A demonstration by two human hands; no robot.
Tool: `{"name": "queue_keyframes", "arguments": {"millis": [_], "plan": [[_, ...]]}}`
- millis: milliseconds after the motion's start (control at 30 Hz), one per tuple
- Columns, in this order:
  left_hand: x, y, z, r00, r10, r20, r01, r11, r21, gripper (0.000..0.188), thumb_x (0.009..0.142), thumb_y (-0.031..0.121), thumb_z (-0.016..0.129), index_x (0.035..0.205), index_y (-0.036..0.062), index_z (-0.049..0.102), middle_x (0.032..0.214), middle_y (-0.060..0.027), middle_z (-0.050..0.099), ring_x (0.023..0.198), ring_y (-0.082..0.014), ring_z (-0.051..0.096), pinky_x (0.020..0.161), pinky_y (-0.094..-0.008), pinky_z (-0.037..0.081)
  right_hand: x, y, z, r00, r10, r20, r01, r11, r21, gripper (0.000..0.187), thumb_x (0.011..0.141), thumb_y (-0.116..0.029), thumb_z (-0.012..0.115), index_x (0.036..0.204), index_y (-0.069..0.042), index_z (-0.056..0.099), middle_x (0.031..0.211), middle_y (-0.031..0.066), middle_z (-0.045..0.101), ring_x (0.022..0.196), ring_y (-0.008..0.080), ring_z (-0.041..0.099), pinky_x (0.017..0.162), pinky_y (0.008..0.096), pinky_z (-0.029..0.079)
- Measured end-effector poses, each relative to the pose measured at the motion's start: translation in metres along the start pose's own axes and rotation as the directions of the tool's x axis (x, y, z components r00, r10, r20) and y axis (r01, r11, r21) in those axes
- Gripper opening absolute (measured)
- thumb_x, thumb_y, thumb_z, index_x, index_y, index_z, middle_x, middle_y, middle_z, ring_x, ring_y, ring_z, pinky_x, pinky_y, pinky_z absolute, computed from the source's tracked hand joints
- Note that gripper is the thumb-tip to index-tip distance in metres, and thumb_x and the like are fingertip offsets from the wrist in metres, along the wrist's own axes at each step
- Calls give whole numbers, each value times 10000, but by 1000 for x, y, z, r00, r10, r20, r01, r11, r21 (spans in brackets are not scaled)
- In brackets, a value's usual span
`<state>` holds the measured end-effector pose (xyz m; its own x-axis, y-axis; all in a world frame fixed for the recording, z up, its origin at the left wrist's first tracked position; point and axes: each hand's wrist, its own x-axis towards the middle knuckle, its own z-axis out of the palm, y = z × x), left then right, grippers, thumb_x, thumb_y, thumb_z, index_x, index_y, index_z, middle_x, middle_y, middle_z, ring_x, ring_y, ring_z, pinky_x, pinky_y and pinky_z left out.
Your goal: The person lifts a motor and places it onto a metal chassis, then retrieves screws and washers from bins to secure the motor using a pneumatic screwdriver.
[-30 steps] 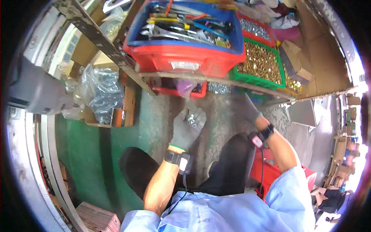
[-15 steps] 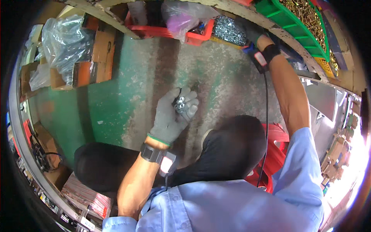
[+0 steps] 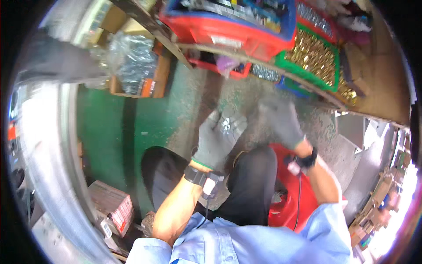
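My left hand (image 3: 218,137), in a grey glove, is turned palm up over the floor in front of my knees. In its cupped palm lie several small shiny metal nuts (image 3: 226,125). Just to the right is my right hand (image 3: 281,119), also in a grey glove. Motion smears its fingers, so whether they hold anything does not show. Beyond both hands, a bin of small silvery metal pieces (image 3: 265,74) sits under the shelf edge.
A green bin (image 3: 281,60) of brass-coloured fittings and a large red bin (image 3: 246,42) stand on the shelf ahead. To the left are a cardboard box (image 3: 161,72) with plastic-wrapped goods and a blurred dark shape (image 3: 59,61). Red plastic (image 3: 292,189) shows by my right knee.
My right hand has come back from the bin of silvery pieces toward my left hand. My left hand still cups the nuts. The view has shifted, showing more of the shelf.
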<state>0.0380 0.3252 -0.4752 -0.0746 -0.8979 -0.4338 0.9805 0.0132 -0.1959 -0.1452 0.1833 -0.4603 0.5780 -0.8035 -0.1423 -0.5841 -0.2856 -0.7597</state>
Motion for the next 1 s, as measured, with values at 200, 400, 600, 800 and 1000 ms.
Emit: {"name": "queue_keyframes", "arguments": {"millis": [200, 400, 600, 800, 1000], "plan": [[-108, -58, 157, 991, 93, 98, -97, 995, 33, 405, 1070, 392, 420, 1079, 30, 602, 1114, -145, 601, 1165, -316, 544, 1052, -448, 448, -93, -239, -90, 955, -265, 130, 275, 959, -69, 176, 893, -179, 707, 1046, -91, 699, 996, 135, 674, 902, 369, 672, 765, 451, 558], [-239, -162, 317, 972, 229, 46, -233, 968, 98, 434, 1027, 435, 505, 1127, 35, 642, 1140, -151, 682, 1107, -306, 632, 1061, -464, 469, -184, -383, -235, 918, -361, 168, 388, 903, -182, 164, 900, -161, 692, 1051, -96, 695, 1005, 129, 668, 893, 364, 671, 745, 452, 557], [-375, -172, 406, 920, 375, 113, -373, 927, -37, 398, 1054, 312, 472, 1164, -29, 646, 1219, -201, 679, 1181, -365, 625, 1068, -505, 474, -239, -527, -271, 807, -547, 224, 579, 807, -114, 126, 905, -105, 680, 1023, -72, 708, 938, 156, 686, 840, 358, 686, 724, 413, 553], [-535, -161, 395, 737, 671, 82, -665, 698, 265, 366, 1065, 294, 479, 1203, -17, 613, 1200, -172, 662, 1170, -322, 615, 1081, -505, 473, -309, -643, -226, 815, -518, 262, 449, 848, 281, 134, 913, -68, 686, 1026, 2, 701, 894, 122, 716, 804, 181, 688, 740, 327, 538], [-689, -169, 353, 658, 748, -85, -750, 641, -162, 261, 1006, 233, 529, 1010, -14, 614, 1044, -164, 568, 868, -257, 511, 1017, -445, 461, -292, -719, -102, 806, -509, 303, 366, 830, 420, 197, 942, -99, 671, 1099, 6, 726, 890, 93, 735, 866, 142, 721, 742, 299, 557]]}}
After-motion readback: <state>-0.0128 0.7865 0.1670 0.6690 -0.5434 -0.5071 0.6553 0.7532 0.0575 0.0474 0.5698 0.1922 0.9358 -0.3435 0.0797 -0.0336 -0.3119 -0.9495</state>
